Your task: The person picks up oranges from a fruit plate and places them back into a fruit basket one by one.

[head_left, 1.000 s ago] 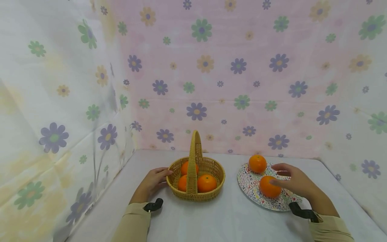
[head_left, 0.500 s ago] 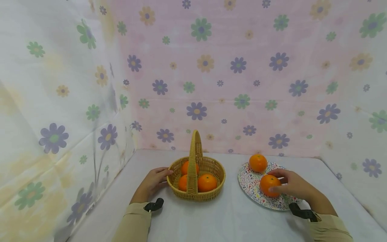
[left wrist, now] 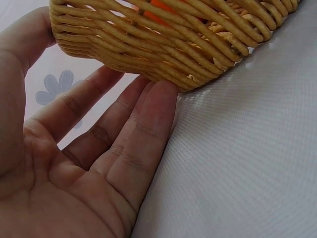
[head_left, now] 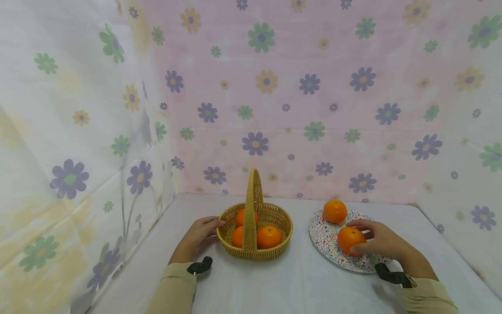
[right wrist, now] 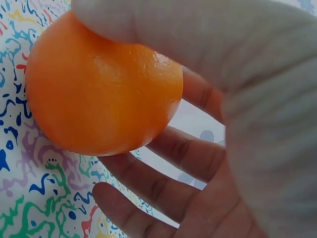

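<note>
My right hand grips an orange that sits on a speckled plate. In the right wrist view the thumb lies over one side of this orange, with fingers behind it. A second orange rests farther back on the plate. At the left, my left hand touches the side of a wicker basket. Its fairly straight fingers lie against the woven wall, and the thumb meets it higher up. Inside the basket are three oranges, partly hidden by the upright handle.
A white cloth covers the table. Flower-print cloth walls stand behind and at both sides. The basket handle arches high over the basket. Between basket and plate lies a strip of bare table.
My right hand has closed its thumb and fingers onto the near orange, where they stood spread around it before. The left hand and the basket have stayed in place.
</note>
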Action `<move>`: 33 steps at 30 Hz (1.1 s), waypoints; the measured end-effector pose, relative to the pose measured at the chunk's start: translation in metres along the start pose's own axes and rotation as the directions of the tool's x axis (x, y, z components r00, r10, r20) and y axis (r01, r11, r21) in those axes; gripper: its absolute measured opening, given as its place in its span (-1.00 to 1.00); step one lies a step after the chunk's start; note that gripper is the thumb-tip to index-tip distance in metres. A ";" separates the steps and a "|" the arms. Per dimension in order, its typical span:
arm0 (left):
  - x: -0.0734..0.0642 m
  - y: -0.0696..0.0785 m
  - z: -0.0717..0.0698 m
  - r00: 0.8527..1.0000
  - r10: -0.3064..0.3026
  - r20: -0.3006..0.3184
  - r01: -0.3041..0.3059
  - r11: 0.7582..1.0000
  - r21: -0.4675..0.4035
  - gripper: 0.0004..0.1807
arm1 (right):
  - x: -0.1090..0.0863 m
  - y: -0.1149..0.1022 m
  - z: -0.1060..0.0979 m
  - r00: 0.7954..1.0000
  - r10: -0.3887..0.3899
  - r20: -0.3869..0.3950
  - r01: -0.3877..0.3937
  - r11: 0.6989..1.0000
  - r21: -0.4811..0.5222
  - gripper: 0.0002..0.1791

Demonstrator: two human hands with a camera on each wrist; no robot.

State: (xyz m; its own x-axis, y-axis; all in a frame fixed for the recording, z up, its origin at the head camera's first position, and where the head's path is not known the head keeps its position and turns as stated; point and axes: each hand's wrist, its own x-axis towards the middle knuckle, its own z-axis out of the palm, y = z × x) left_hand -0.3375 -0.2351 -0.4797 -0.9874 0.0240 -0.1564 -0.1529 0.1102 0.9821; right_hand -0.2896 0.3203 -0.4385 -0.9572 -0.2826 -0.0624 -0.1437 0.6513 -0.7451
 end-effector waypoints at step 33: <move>0.007 0.001 -0.004 0.999 -0.050 0.012 0.049 0.997 0.056 -0.37 | 0.005 -0.003 -0.003 0.998 -0.013 -0.064 0.006 0.995 -0.099 -0.21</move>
State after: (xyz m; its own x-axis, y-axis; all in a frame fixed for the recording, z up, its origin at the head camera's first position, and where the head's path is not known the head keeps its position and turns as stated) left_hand -0.3445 -0.2389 -0.4798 -0.9780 0.0306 -0.2064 -0.1986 0.1665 0.9658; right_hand -0.2942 0.3190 -0.4347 -0.9693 -0.2455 -0.0106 -0.1740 0.7159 -0.6762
